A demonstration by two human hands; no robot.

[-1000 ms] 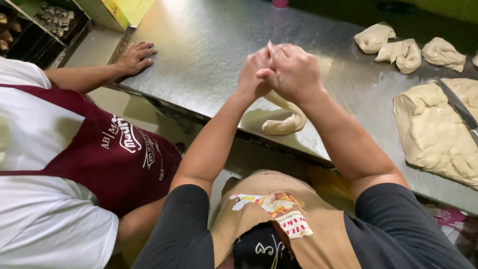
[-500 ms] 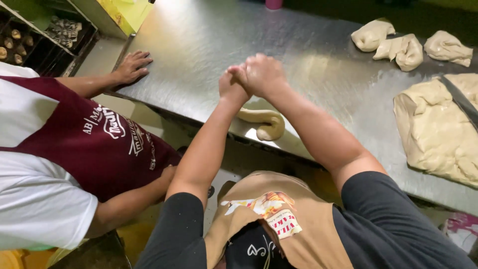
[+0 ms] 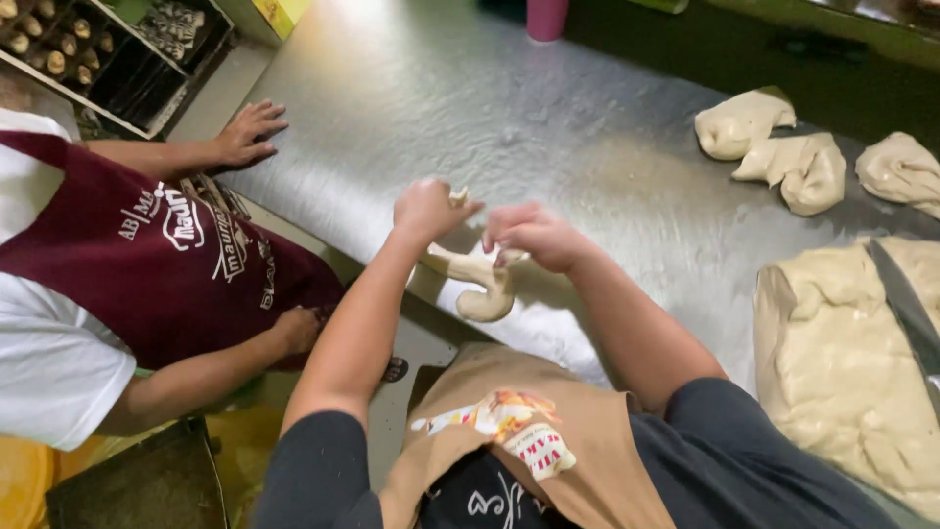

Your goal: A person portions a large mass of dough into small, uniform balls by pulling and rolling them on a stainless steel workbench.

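Note:
My left hand (image 3: 429, 208) and my right hand (image 3: 536, 235) are held just above the near edge of a steel table (image 3: 470, 118). Between them hangs a pale rope of dough (image 3: 482, 284), curling down to the tabletop. My left hand pinches one end of it in a closed fist. The fingers of my right hand grip the rope near its other end.
A big slab of dough (image 3: 847, 372) with a grey scraper (image 3: 906, 309) on it lies at the right. Three dough lumps (image 3: 803, 167) sit at the far right. A co-worker in a maroon apron (image 3: 166, 264) stands left, one hand (image 3: 250, 132) flat on the table. A pink cup (image 3: 546, 18) stands at the back.
My hands were clasped together higher up; they have dropped and drawn apart, and the dough rope now shows stretched between them.

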